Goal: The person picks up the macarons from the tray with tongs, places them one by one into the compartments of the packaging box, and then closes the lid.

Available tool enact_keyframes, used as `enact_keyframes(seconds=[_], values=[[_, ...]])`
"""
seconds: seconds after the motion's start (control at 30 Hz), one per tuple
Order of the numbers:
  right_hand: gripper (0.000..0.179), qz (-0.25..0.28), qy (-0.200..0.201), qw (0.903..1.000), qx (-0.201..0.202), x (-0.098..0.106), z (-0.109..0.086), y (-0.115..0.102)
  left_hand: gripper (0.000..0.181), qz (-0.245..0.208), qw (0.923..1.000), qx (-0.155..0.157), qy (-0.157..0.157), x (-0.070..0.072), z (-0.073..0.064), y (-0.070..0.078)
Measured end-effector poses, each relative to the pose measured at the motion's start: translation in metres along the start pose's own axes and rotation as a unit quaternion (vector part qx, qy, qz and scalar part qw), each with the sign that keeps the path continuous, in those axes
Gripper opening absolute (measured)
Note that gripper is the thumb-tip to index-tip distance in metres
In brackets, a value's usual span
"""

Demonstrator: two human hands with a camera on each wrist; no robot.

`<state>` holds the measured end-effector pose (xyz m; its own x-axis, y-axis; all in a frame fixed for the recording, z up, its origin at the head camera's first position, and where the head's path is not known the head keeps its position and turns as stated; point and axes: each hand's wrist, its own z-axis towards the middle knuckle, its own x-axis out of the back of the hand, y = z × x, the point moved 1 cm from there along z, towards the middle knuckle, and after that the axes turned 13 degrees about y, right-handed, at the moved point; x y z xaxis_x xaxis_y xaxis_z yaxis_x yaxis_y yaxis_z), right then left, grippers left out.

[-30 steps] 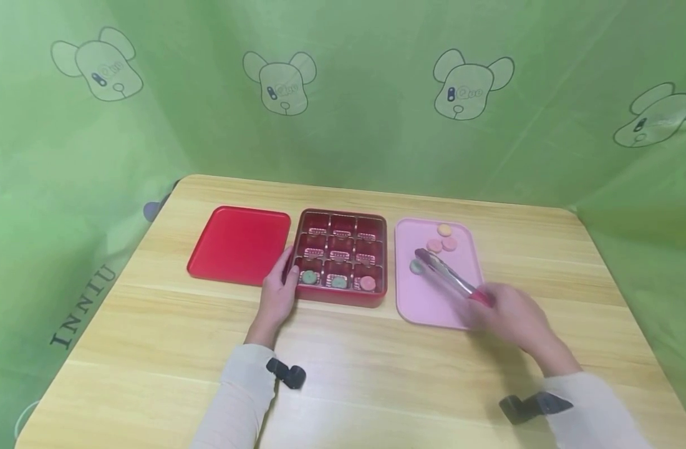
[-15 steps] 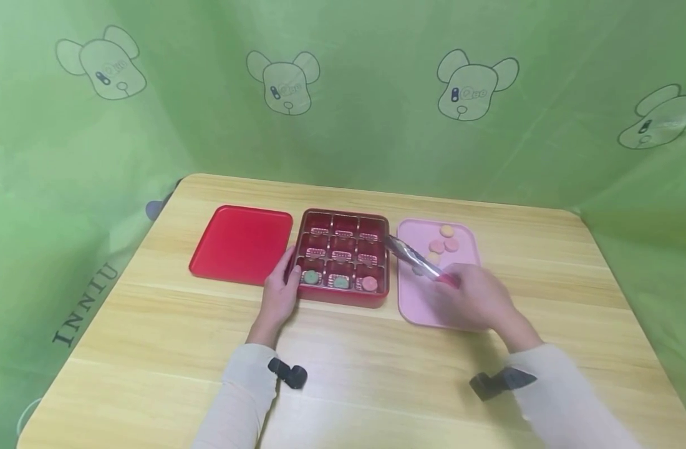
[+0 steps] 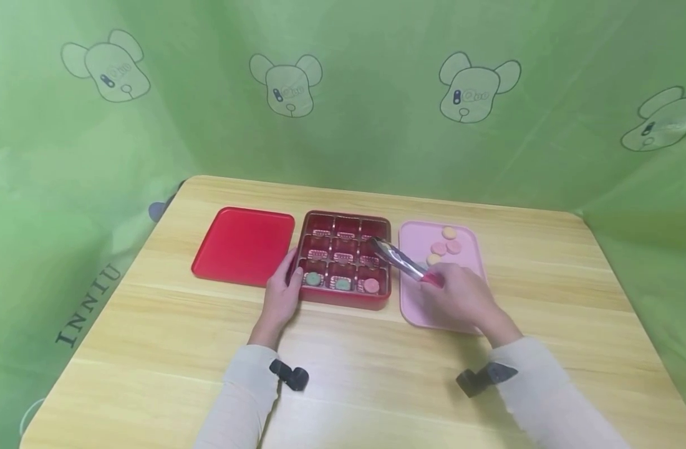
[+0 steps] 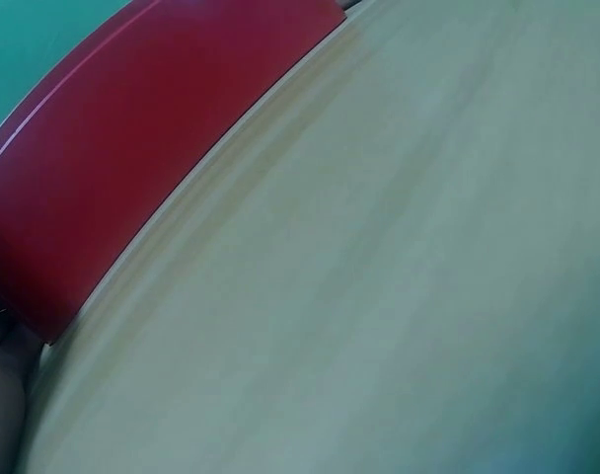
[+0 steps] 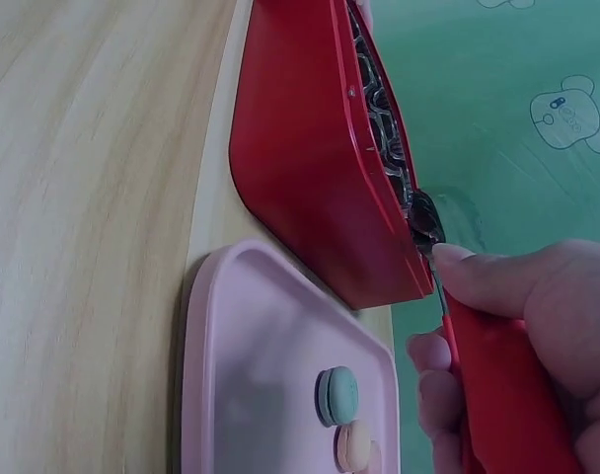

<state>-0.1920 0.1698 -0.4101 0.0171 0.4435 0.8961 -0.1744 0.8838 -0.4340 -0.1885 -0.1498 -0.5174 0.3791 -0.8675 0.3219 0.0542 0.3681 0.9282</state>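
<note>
L hand, fingers approx. straight, rests against red square compartmented box on pale wood worktop; R hand grips red-handled metal tongs over box's R col. Can't tell if tips carry anything, view poor: loose squeeze = poss. drop; low approach = poss. snag on box.

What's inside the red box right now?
In the red box, the near row holds two green macarons and, at the right, one pink macaron. Farther back on the right, the tongs reach over; whatever their tips cover can't be seen.
</note>
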Motion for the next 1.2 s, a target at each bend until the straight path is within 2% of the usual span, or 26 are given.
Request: enact_keyframes(seconds=[0.6,0.8,1.0,1.2], values=[[0.024,0.006,-0.005,0.9999,-0.012,-0.001,-0.001,0.004,0.051,0.006,1.0000,-0.002,0.003,-0.001,0.002,-0.001],[0.039,0.012,-0.021,0.9995,-0.021,-0.001,-0.002,0.004,0.051,0.007,1.0000,-0.003,0.004,-0.001,0.001,-0.001],[0.056,0.004,-0.002,0.9996,-0.028,-0.005,-0.004,0.011,0.051,0.006,1.0000,-0.001,0.004,-0.001,0.000,-0.002],[0.062,0.001,0.003,0.9988,-0.048,-0.006,-0.008,0.024,0.051,0.004,1.0000,-0.003,0.003,-0.001,-0.001,-0.002]])
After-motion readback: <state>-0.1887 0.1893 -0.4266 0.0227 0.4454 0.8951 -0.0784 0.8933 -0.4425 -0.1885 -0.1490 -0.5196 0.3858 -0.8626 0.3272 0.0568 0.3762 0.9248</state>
